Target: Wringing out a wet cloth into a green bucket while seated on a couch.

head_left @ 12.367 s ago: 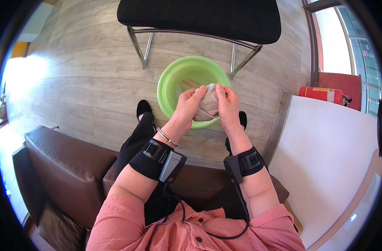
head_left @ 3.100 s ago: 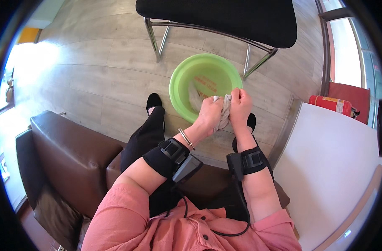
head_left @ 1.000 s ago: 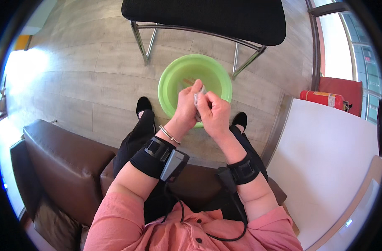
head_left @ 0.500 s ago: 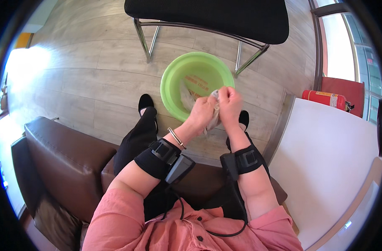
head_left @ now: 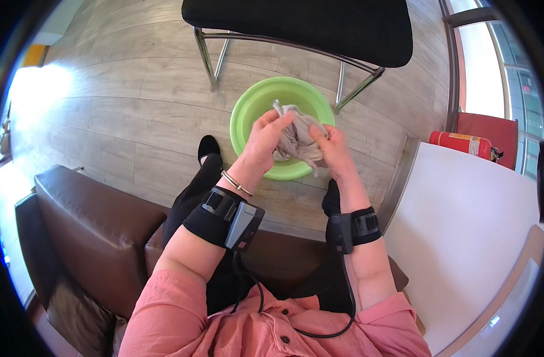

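A damp grey-beige cloth (head_left: 297, 132) is bunched and partly loosened between my two hands, over a green plastic basin (head_left: 239, 110). My left hand (head_left: 263, 141) grips the cloth's left side, its thumb across the fabric and a small tip of cloth poking up above it. My right hand (head_left: 335, 152) holds the right side, thumb on top, with a loose corner hanging beside it toward the basin's near rim. The inside bottom of the basin is largely hidden behind the cloth and my hands.
A black-seated chair (head_left: 295, 24) with chrome legs stands beyond the basin. I sit on a brown sofa (head_left: 93, 220), feet either side of the basin. At my right are a white surface (head_left: 444, 226), a red fire extinguisher (head_left: 459, 143) and a window. Wooden flooring (head_left: 129, 125) surrounds the basin.
Half a second ago the cloth was squeezed and twisted low over the near rim. Now my hands are farther apart, the left higher, and the cloth is looser and spread wider over the basin.
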Tool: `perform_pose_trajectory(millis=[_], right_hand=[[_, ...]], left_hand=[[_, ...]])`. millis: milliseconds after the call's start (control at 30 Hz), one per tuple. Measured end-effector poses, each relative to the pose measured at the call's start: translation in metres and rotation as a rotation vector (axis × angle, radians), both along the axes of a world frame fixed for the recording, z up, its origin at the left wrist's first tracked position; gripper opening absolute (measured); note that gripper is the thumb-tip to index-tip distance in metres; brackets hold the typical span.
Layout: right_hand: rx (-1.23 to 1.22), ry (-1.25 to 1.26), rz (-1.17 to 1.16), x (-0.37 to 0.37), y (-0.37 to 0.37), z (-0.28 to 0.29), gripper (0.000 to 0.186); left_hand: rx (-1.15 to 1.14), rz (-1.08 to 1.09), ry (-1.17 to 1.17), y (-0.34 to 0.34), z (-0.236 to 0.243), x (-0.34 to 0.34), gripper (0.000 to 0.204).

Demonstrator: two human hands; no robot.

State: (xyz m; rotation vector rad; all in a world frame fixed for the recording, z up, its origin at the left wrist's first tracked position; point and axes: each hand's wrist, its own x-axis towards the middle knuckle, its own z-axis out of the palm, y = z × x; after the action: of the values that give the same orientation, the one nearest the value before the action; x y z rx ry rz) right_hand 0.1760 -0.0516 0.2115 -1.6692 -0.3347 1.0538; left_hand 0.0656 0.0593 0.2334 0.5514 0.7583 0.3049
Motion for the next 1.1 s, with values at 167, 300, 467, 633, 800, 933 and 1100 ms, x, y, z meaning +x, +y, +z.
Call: perform_pose_trajectory(millis=[167,300,467,633,800,933,1100], right_hand=[[0.076,-0.233,-0.004,0.012,-0.004,0.002,0.031],[0.239,-0.061,-0.175,0.010,-0.002,0.003,0.029],[0.394,0.223,-0.278,-0.008,0.009,0.025,0.028],[0.404,0.368,-0.280,-0.002,0.009,0.044,0.031],[0.415,0.346,-0.203,-0.015,0.011,0.054,0.030],[0.268,0.134,0.084,-0.043,0.011,0.056,0.021],[0.197,-0.733,0.118,-0.061,0.009,0.034,0.025]], left_hand=[[-0.023,0.095,0.093,0.001,-0.001,-0.001,0.028],[-0.003,0.125,0.160,-0.006,-0.001,0.005,0.031],[0.101,0.143,0.123,-0.007,-0.015,0.001,0.034],[0.158,0.057,0.287,-0.007,-0.013,0.002,0.033],[-0.013,-0.009,0.316,-0.018,-0.003,0.006,0.040],[-0.326,-0.066,0.020,-0.021,-0.022,-0.001,0.044],[-0.267,-0.002,-0.073,-0.031,-0.031,-0.005,0.031]])
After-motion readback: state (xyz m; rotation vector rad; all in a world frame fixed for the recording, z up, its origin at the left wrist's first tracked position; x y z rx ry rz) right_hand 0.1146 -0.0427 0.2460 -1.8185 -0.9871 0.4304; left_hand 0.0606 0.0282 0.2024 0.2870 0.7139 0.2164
